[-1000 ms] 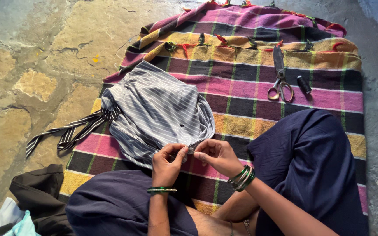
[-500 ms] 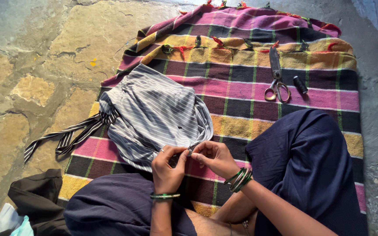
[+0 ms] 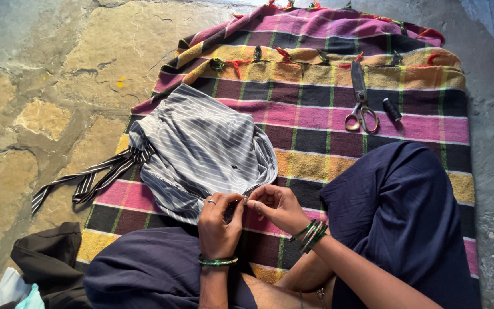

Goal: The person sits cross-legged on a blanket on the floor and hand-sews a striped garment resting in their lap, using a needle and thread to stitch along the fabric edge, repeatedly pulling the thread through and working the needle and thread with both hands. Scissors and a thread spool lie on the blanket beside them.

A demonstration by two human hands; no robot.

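Both the left hand (image 3: 219,220) and right hand (image 3: 278,207) pinch the near edge of the striped cloth (image 3: 201,146) lying on the blanket (image 3: 327,114); the person should probably keep that edge taut between close fingertips.

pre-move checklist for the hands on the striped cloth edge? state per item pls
1. Both hands on the work: left hand and right hand pinch the near edge of the grey striped garment. ok.
2. Needle or thread between the fingertips: too small to see. cannot tell.
3. Garment supported: it lies on the striped blanket, with its ties trailing onto the stone floor. not ok if it must stay clean.
4. Scissors apart from the hands, lying flat on the blanket. ok.
5. Black thread spool beside the scissors, on its side. ok.
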